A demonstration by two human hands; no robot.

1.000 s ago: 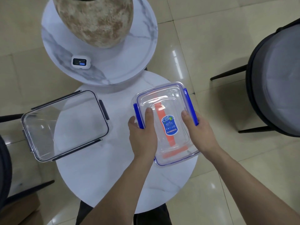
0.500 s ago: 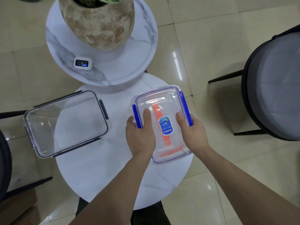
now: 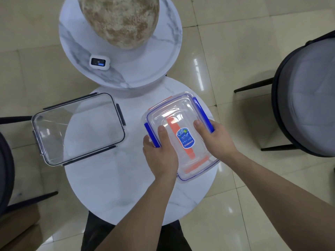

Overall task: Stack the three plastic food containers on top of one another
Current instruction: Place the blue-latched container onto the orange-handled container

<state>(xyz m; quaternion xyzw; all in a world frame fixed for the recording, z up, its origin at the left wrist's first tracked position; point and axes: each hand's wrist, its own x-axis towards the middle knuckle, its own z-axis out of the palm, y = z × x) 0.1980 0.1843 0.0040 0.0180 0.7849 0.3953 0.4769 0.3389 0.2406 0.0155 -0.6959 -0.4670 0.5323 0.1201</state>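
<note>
A clear container with blue clips (image 3: 178, 113) and a blue label on its lid rests at the right side of the round white table (image 3: 108, 187). Orange clips of another container (image 3: 190, 151) show through and beneath it. My left hand (image 3: 161, 153) grips its left blue clip, thumb on the lid. My right hand (image 3: 215, 138) holds its right blue clip the same way. A larger clear container with dark clips (image 3: 78, 129) lies at the table's left, overhanging the edge.
A higher marble round table (image 3: 163, 57) behind carries a big stone-look pot (image 3: 119, 20) and a small white device with a screen (image 3: 99, 62). A grey cushioned chair (image 3: 308, 98) stands to the right, another dark chair (image 3: 5, 169) at the far left.
Both hands keep their grip on the blue-clip container. It barely shifts on the table, while the view wobbles a little.
</note>
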